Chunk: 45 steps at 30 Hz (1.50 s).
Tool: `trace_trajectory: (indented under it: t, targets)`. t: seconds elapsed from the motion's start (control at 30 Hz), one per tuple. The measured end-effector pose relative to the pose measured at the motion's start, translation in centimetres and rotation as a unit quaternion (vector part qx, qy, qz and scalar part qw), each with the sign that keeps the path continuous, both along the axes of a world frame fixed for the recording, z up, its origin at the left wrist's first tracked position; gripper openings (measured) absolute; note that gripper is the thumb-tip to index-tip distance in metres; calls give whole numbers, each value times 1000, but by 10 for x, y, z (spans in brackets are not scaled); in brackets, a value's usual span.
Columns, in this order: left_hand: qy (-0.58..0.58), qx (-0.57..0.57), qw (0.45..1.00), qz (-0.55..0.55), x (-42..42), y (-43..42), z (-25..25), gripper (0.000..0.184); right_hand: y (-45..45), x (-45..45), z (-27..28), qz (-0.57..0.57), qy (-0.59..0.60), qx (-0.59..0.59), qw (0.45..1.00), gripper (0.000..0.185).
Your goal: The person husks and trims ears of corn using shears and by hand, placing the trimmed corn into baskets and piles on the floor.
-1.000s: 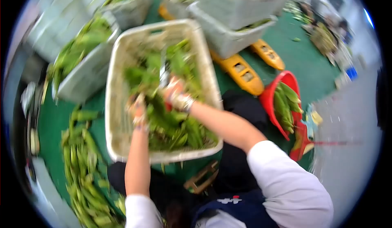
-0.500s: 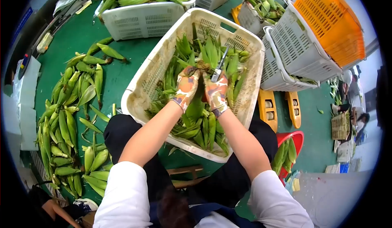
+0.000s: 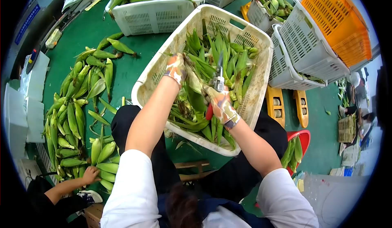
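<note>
Both my hands wear camouflage-patterned gloves and are over a white plastic crate (image 3: 152, 69) heaped with green corn husks (image 3: 197, 120). My left hand (image 3: 175, 66) is closed on a pale, partly husked ear of corn (image 3: 192, 79) that slants between my hands. In my right hand (image 3: 221, 104) is a pair of pruning shears (image 3: 219, 81), its blades pointing up and away from me and a red handle showing below the palm. The fingers of my right hand touch the ear's lower end.
A pile of unhusked corn (image 3: 73, 122) covers the green floor on my left, where a co-worker's hand (image 3: 90, 175) reaches in. A full crate (image 3: 157, 16) stands ahead. Stacked crates (image 3: 300, 40), a pallet jack (image 3: 276, 107) and a red bucket (image 3: 304, 140) are on my right.
My hands have moved apart, and a pale ear now shows between them. The shears point more upright, with the red handle visible. A co-worker's hand has reached onto the corn pile.
</note>
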<state>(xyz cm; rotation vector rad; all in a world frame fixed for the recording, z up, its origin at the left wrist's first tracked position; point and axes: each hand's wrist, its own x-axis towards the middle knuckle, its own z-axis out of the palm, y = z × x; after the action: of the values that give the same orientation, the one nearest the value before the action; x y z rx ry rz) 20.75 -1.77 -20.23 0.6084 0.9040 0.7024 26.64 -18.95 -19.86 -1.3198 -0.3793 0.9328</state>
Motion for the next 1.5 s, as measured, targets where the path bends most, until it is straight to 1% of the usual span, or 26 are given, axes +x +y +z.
trace_trajectory:
  t: [0.07,0.13,0.17,0.2,0.3,0.33,0.47,0.57,0.63,0.67,0.7,0.77,0.83,0.9,0.97,1.03,1.1,1.17,1.23,1.27,1.3,1.33,1.37,1.4,1.47,1.5]
  targets:
    - [10,-16,1000,1,-7,10,-3,32,-13,-8,0,-40,57,15,997,18]
    - [32,-18,999,2,-9,16,-5,31,-23,-4,6,41,106,24,993,14]
    - [-19,-58,998,14,-9,16,-7,29,-26,-6,10,59,137,34,988,13]
    - [-70,-96,993,24,-9,17,-9,27,-31,-7,16,16,139,15,990,12]
    - [-113,-144,983,20,-13,18,-3,23,-34,0,31,4,188,85,978,13]
    - [-98,-143,985,19,-12,20,1,21,-34,4,28,41,200,111,973,14]
    - [-133,-114,984,-23,-20,11,10,20,-34,3,30,41,198,142,969,17]
    - [-100,-136,985,-17,-18,8,15,18,-33,4,36,32,180,163,969,20]
    - [-128,-17,988,-80,-14,7,9,19,-31,6,42,27,146,129,981,21]
    - [-44,82,988,-123,-24,-10,36,25,-29,3,46,31,121,124,984,16]
    - [-28,193,967,-166,-20,-2,16,32,-27,0,50,2,105,127,986,12]
    - [54,405,884,-229,-35,-9,53,39,-31,13,66,-3,125,181,976,13]
    - [-59,254,943,-207,-40,1,68,38,-54,41,94,-58,95,232,966,14]
    - [-74,240,950,-183,-54,38,43,41,-98,64,133,-191,35,236,952,16]
    - [-11,282,941,-185,-67,45,42,41,-157,87,162,-290,-36,223,930,19]
    - [60,285,934,-205,-68,26,59,39,-221,90,191,-316,-210,186,906,21]
    - [73,312,919,-231,-67,17,61,35,-277,111,209,-407,-298,172,846,18]
    - [11,369,888,-272,-67,10,68,31,-315,121,231,-461,-369,48,806,19]
    - [46,412,865,-282,-65,-6,82,32,-365,184,219,-432,-447,42,782,21]
    - [45,413,865,-281,-65,-4,78,32,-382,206,213,-474,-498,-108,718,25]
    - [65,428,858,-275,-66,8,69,33,-415,265,189,-434,-528,-156,714,23]
    - [86,444,851,-267,-72,19,60,34,-421,300,162,-479,-462,-134,734,24]
    - [55,470,842,-260,-83,28,55,35,-425,321,135,-520,-393,-111,750,25]
    - [65,463,852,-234,-94,32,54,35,-443,340,99,-524,-432,-145,720,26]
    - [135,423,881,-162,-120,40,62,36,-435,337,81,-556,-442,-322,625,27]
    - [152,429,876,-157,-142,52,65,36,-421,312,82,-572,-403,-459,547,27]
